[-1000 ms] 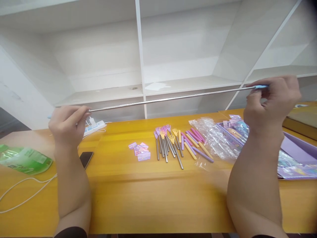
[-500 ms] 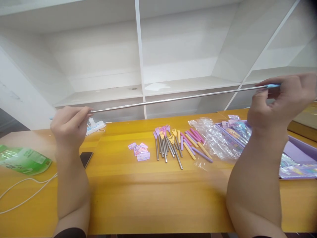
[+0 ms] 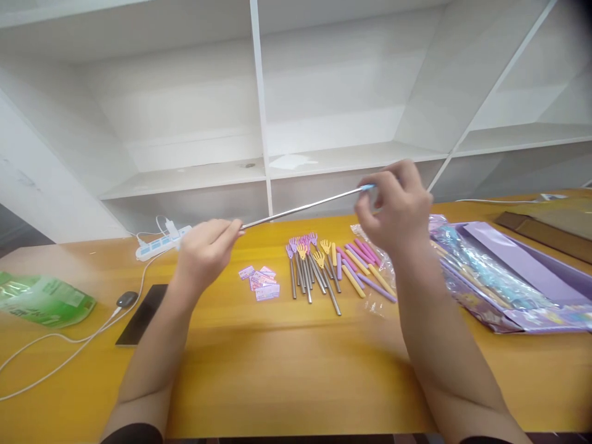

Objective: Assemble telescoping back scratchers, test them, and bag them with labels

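Between my hands a telescopic back scratcher [image 3: 303,207] stretches above the table, its thin metal rod rising slightly to the right. My left hand [image 3: 207,253] is closed round one end, hiding it. At the other end, my right hand [image 3: 395,206] pinches the light blue tip [image 3: 366,187]; the tip's shape is mostly covered. Below the rod lie several short back scratchers [image 3: 308,271] with purple, pink and yellow claw heads and metal stems. Beside them are several purple, pink and yellow tubes [image 3: 356,280].
Small printed cards [image 3: 261,283] lie left of the scratchers. Clear wrappers and a purple box [image 3: 490,237] with bagged items are at right, cardboard [image 3: 550,225] behind. At left are a phone [image 3: 139,324], a cable, a power strip [image 3: 150,248] and a green pouch [image 3: 50,302]. Shelves rise behind.
My hands have come closer together, the right moving far to the left and the left moving right and down. The rod between them is now much shorter.
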The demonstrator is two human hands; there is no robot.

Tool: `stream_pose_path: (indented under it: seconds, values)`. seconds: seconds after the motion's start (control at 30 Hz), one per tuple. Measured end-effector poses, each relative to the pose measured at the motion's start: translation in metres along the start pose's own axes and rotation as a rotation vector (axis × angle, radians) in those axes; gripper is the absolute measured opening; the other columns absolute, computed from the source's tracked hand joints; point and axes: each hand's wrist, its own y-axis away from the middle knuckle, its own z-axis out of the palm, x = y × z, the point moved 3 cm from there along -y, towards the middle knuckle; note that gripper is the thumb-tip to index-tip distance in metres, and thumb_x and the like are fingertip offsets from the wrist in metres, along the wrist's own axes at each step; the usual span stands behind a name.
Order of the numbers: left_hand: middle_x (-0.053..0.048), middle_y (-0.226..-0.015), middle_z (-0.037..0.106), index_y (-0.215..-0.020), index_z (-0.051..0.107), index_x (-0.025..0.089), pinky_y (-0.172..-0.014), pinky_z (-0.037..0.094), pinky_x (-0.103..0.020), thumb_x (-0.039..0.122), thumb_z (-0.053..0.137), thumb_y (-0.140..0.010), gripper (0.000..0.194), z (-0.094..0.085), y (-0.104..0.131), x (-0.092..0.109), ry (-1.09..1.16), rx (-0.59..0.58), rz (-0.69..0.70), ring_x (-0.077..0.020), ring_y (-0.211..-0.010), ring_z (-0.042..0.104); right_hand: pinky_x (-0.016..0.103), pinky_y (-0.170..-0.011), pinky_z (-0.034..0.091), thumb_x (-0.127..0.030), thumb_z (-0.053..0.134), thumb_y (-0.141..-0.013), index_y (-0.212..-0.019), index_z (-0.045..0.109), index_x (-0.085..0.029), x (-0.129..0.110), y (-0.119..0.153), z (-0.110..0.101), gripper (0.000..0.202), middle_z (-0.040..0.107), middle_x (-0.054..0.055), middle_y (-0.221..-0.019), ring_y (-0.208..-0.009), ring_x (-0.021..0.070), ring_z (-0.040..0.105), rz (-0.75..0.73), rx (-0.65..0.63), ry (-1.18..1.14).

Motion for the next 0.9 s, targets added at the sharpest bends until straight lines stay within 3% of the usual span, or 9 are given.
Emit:
stream_pose_path:
  seconds: [0.13, 0.37, 0.73, 0.9]
  values:
    - [-0.003, -0.083, 0.076, -0.106, 0.07, 0.019, -0.062, 0.043, -0.03, 0.014, 0.063, -0.104, 0.008, 0.017, -0.002, 0.016, 0.019, -0.01, 0.005, -0.0155, -0.071, 0.067, 0.032, -0.065, 0.044, -0.022, 0.057, -0.095, -0.102, 0.068, -0.021, -0.028, 0.005, 0.014, 0.013, 0.065, 0.011, -0.11, -0.067, 0.014, 0.054, 0.038, -0.119, 0.002]
    - [-0.004, -0.083, 0.076, -0.105, 0.07, 0.019, -0.061, 0.041, -0.031, 0.013, 0.065, -0.102, 0.008, 0.005, -0.004, 0.006, -0.026, 0.007, -0.001, -0.0166, -0.07, 0.065, 0.03, -0.059, 0.037, -0.025, 0.054, -0.1, -0.105, 0.067, -0.02, -0.034, 0.012, 0.02, 0.015, 0.065, 0.011, -0.109, -0.068, 0.0139, 0.052, 0.001, -0.176, 0.056]
    - [-0.002, -0.078, 0.073, -0.105, 0.069, 0.018, -0.056, 0.036, -0.034, 0.01, 0.066, -0.101, 0.009, 0.003, -0.007, 0.022, -0.101, 0.002, 0.056, -0.0161, -0.065, 0.06, 0.027, -0.055, 0.033, -0.025, 0.051, -0.102, -0.103, 0.068, -0.017, -0.068, 0.024, 0.034, 0.018, 0.063, 0.009, -0.102, -0.068, 0.0123, 0.046, -0.096, -0.212, -0.011]
    - [-0.002, -0.078, 0.071, -0.108, 0.066, 0.018, -0.056, 0.036, -0.034, 0.01, 0.064, -0.102, 0.011, 0.013, -0.005, 0.04, -0.049, -0.037, 0.086, -0.0162, -0.064, 0.057, 0.028, -0.053, 0.023, -0.025, 0.05, -0.102, -0.098, 0.067, -0.018, -0.101, 0.039, 0.039, 0.019, 0.065, 0.006, -0.094, -0.064, 0.0117, 0.045, -0.224, -0.282, 0.0]
